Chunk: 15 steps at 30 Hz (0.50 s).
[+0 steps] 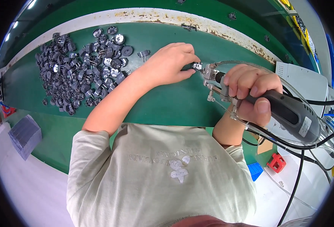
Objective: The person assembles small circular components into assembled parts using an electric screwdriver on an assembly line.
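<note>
My left hand [171,63] reaches over the green bench and pinches a small dark round part with metal pins [197,66] between thumb and fingers. Wrapped round a dark grey handheld power screwdriver [288,113] is my right hand [253,89]. The tool's metal nose [211,73], with clear tubes and fittings on it, points left and meets the small part or sits just beside it; I cannot tell which. A large heap of similar dark round parts [76,72] covers the bench left of my left forearm. One loose part [143,55] lies close behind my left wrist.
A white strip with chipped paint [148,17] borders the bench's far side. Right of the bench stands a light grey box-shaped machine [301,81]. Black cables [297,181] hang below the tool. A red part [276,162] and a blue bin [255,171] are at lower right.
</note>
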Each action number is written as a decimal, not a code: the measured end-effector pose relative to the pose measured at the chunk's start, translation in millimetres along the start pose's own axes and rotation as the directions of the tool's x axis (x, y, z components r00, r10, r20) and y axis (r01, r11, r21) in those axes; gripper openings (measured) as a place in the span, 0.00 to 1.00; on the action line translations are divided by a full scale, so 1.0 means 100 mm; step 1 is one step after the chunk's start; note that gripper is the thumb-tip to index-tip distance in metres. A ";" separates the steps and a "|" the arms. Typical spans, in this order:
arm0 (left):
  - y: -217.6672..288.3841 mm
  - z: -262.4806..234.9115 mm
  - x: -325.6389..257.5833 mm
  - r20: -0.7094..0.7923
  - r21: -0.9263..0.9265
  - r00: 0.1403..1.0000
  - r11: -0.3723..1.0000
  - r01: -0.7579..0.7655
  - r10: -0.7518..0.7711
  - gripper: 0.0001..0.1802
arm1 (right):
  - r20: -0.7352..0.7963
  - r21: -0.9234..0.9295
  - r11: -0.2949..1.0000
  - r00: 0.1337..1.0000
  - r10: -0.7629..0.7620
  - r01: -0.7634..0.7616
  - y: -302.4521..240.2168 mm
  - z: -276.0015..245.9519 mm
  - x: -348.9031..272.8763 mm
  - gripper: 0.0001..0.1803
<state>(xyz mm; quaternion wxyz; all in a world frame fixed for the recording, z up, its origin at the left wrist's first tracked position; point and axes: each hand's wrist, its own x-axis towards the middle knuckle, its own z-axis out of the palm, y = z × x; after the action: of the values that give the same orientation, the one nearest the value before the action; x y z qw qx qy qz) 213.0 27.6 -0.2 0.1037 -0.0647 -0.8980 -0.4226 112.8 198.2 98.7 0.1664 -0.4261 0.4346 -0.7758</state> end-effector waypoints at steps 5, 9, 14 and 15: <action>0.00 0.01 0.00 0.001 -0.009 1.000 1.000 0.000 0.000 0.17 | 0.126 -0.056 0.998 0.992 0.010 -0.003 0.00 -0.06 0.01 0.14; -0.03 0.01 -0.01 -0.005 -0.020 1.000 1.000 -0.004 0.003 0.17 | 0.143 -0.063 0.998 0.990 0.021 -0.012 0.02 -0.05 0.03 0.14; -0.03 -0.01 0.01 -0.020 0.009 0.999 0.999 -0.034 0.034 0.16 | 0.101 -0.157 0.986 0.993 0.064 -0.048 0.00 0.10 0.04 0.15; -0.03 -0.01 0.01 -0.027 0.025 0.998 0.998 -0.052 0.053 0.15 | 0.101 -0.157 0.987 0.993 0.062 -0.046 0.04 0.10 0.05 0.15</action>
<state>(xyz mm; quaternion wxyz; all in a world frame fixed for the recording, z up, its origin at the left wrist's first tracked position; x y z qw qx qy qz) 211.5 24.9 -1.2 0.1277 -0.0811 -0.8997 -0.4095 117.9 187.9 100.7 0.1766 -0.4664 0.4954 -0.7112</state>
